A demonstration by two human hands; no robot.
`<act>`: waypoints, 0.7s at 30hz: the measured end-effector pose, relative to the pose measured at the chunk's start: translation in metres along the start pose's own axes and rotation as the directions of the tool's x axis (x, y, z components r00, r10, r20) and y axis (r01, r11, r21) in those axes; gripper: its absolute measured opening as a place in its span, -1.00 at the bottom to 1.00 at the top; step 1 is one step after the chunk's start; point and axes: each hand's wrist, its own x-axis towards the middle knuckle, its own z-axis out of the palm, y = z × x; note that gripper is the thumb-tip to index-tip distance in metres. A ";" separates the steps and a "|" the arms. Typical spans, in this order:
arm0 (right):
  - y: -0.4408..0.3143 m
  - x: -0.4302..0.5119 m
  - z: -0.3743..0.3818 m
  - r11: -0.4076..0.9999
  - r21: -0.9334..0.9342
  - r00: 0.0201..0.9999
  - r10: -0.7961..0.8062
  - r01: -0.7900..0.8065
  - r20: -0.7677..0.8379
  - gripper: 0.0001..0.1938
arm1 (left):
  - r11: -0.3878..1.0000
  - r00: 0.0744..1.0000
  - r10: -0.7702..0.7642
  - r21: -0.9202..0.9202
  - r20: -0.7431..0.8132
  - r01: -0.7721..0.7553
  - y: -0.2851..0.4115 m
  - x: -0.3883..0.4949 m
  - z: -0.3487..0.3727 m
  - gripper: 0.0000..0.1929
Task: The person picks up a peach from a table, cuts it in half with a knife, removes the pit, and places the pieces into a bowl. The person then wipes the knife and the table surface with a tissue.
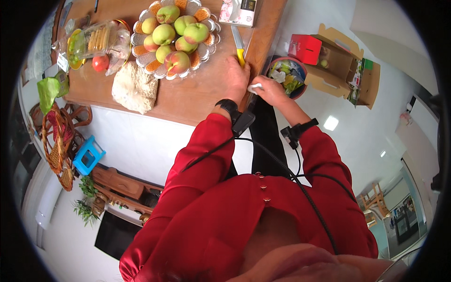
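Note:
My left hand (237,80) is on the brown wooden table (183,98) near its corner. Between its fingers and thumb lies the end of the yellow handle of a kitchen knife (239,42); whether they grip it cannot be told. The blade points away from me. My right hand (273,91), just past the table's side edge, pinches a crumpled white tissue (254,87). Beyond my left hand stands a scalloped glass fruit dish (141,60) heaped with several peaches (163,34). At the far edge sits a tissue box (238,13) with a floral print.
A waste bin (303,90) with scraps stands below my right hand. Open cardboard boxes (334,72) lie on the floor beyond it. On the table's left are a cream cloth-like bundle (135,87), a tomato-like red fruit (100,63) and a clear food container (97,38). Black cables (278,158) hang from my wrists.

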 end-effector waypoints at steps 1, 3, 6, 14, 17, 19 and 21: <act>0.002 -0.001 -0.004 0.999 0.033 0.998 0.009 -0.007 -0.055 -0.86 | 1.000 1.000 -0.020 0.013 0.017 0.019 -0.001 0.000 -0.002 -0.59; 0.004 -0.001 -0.015 0.995 0.099 0.986 0.012 0.004 -0.165 -0.86 | 0.998 0.996 -0.066 0.025 0.052 0.065 -0.005 0.000 -0.008 -0.61; 0.001 0.013 -0.031 0.999 0.008 0.933 -0.045 0.051 -0.357 -0.86 | 0.992 0.984 -0.073 -0.089 0.165 0.088 -0.026 -0.013 -0.032 -0.64; -0.041 0.138 -0.015 0.967 -0.238 0.808 -0.212 0.092 -0.550 -0.84 | 0.998 0.991 -0.056 0.042 0.125 0.052 -0.108 -0.099 -0.115 -0.73; -0.047 0.162 0.008 0.958 -0.287 0.774 -0.178 -0.005 -0.608 -0.86 | 0.997 0.995 -0.080 -0.006 0.063 0.081 -0.130 -0.110 -0.132 -0.75; -0.046 0.166 0.019 0.948 -0.312 0.775 -0.244 0.064 -0.582 -0.91 | 0.990 0.994 -0.110 -0.085 0.017 0.111 -0.141 -0.111 -0.134 -0.76; -0.047 0.162 0.032 0.933 -0.325 0.821 -0.305 0.156 -0.482 -0.92 | 0.975 0.992 -0.127 -0.184 -0.002 0.124 -0.151 -0.106 -0.135 -0.77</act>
